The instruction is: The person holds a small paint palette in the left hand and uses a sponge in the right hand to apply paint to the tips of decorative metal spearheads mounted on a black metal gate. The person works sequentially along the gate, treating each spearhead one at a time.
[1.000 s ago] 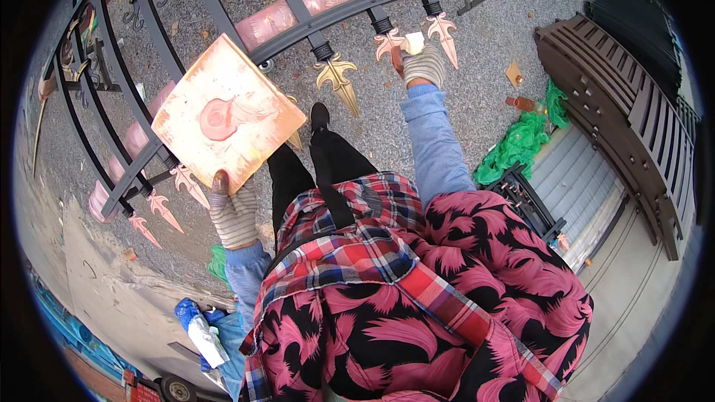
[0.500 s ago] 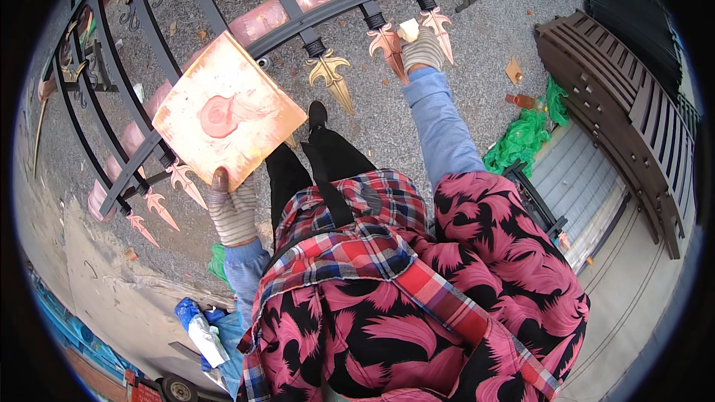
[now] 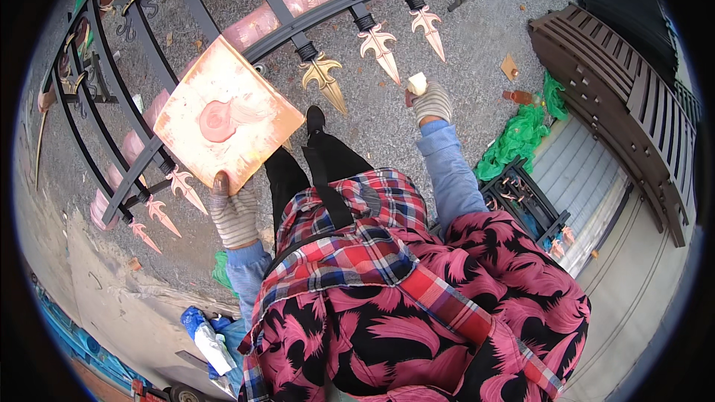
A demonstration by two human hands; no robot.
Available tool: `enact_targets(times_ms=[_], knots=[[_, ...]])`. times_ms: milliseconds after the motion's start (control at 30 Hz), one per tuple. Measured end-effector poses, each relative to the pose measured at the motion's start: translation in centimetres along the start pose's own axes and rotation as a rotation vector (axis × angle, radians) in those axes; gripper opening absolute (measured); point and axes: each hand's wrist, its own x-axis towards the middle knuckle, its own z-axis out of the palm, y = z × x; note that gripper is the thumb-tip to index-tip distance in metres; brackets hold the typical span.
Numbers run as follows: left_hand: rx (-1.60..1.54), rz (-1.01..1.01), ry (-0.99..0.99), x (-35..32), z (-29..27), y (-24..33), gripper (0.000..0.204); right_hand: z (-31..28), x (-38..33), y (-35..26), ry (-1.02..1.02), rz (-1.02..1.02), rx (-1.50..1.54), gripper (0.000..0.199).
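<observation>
My left hand (image 3: 232, 216), in a striped glove with the thumb on top, grips a square board (image 3: 257, 100) by its near corner. A smeared round pool of pink paint (image 3: 217, 120) lies on the board. In my right hand (image 3: 433, 106), also gloved, is a small whitish sponge-like piece (image 3: 417, 84); its exact material is unclear. That hand is apart from the dark metal fence panel (image 3: 339, 4). Closest to it are a pinkish-copper spearhead finial (image 3: 380, 48) and another copper finial (image 3: 427, 27). Left of these sits a gold finial (image 3: 322, 77).
Under the panel runs a pink wrapped roll (image 3: 298, 1). More copper finials (image 3: 182, 186) point out beside the board. To the right are green netting (image 3: 514, 141), a bottle (image 3: 519, 97), a stack of brown railings (image 3: 596, 82) and a small dark panel (image 3: 525, 197).
My right hand has drawn back toward me from the copper finial, still with the whitish piece. The middle finial now looks lighter and fully visible. My left hand and the board have hardly moved.
</observation>
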Motion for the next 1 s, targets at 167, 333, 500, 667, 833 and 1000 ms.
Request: enact_targets(times_ms=[167,333,500,667,833,1000], knots=[[-0.056,-0.011,0.021,-0.1,-0.7,0.2,0.063,-2.9,-3.5,-11.6,0.459,-0.264,-0.010,0.039],[-0.027,0.032,0.005,-0.1,-1.3,0.3,0.062,-0.6,-4.2,-10.1,0.118,-0.171,-0.233,0.033],[0.073,0.083,0.020,-1.2,-0.8,0.2,0.063,-0.1,-7.9,-1.9,0.244,-0.080,0.053,0.037],[0.041,0.089,0.037,-1.3,-2.7,0.7,0.066,-1.2,-5.6,-5.1,0.421,-0.198,-0.025,0.041],[0.008,0.107,0.025,-1.3,-3.5,0.2,0.062,-2.9,-5.1,-10.4,0.376,-0.241,0.037,0.047],[0.003,0.107,-0.007,-1.6,-2.3,0.1,0.062,1.7,-0.8,-5.3,0.144,-0.126,-0.060,0.043]])
